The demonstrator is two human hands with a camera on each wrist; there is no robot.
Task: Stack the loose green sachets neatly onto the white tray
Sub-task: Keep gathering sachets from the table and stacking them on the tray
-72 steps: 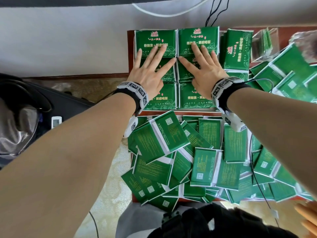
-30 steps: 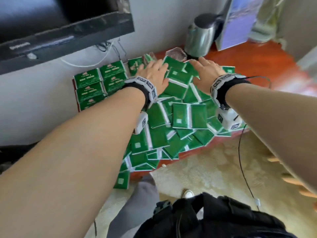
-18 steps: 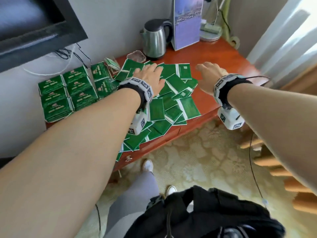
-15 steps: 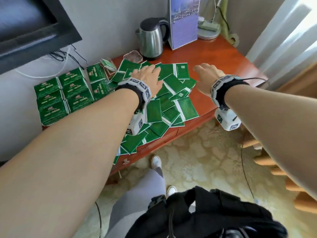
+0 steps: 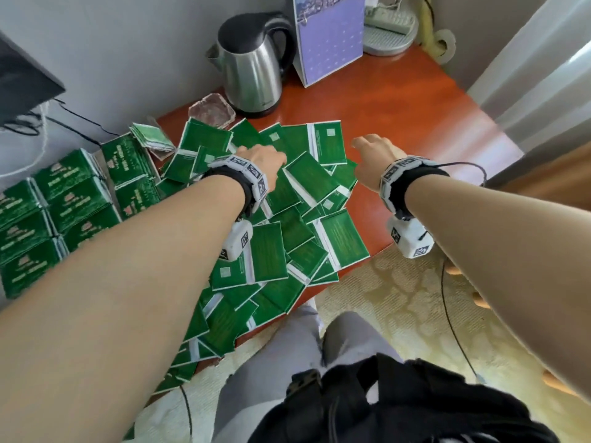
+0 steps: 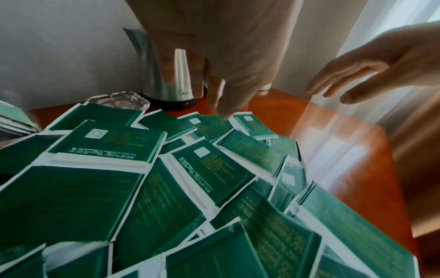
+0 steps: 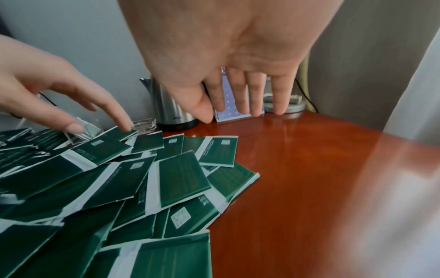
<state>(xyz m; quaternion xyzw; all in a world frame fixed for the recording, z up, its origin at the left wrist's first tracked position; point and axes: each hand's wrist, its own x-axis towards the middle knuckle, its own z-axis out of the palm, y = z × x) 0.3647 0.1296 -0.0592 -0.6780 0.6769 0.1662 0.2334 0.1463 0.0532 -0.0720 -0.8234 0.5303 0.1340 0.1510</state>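
Both hands are out over the desk, neither holding anything. The left hand (image 5: 263, 161) hovers low over the far side of the loose pile of green sachets (image 5: 297, 219), fingers relaxed and angled down; in the right wrist view one fingertip appears to touch a sachet's edge, though contact is hard to confirm. The right hand (image 5: 372, 161) hangs over bare red-brown desk (image 5: 415, 116) just beside the pile, fingers straight and together.

Progress looks partial. At the left end of the desk, neat stacks of sachets (image 5: 64, 203) sit in rows, printed faces up. The white tray itself cannot be made out beneath them. Plenty remains: the loose pile is big, overlapping at all angles, most sachets showing their backs, and it spills over the front edge of the desk near the person's legs.

Behind the pile stand a steel kettle (image 5: 252, 65), a glass ashtray (image 5: 212, 110) and an upright card (image 5: 329, 36).

The judgement: a gathering step is about to begin, with many more gatherings needed before the desk is sorted.
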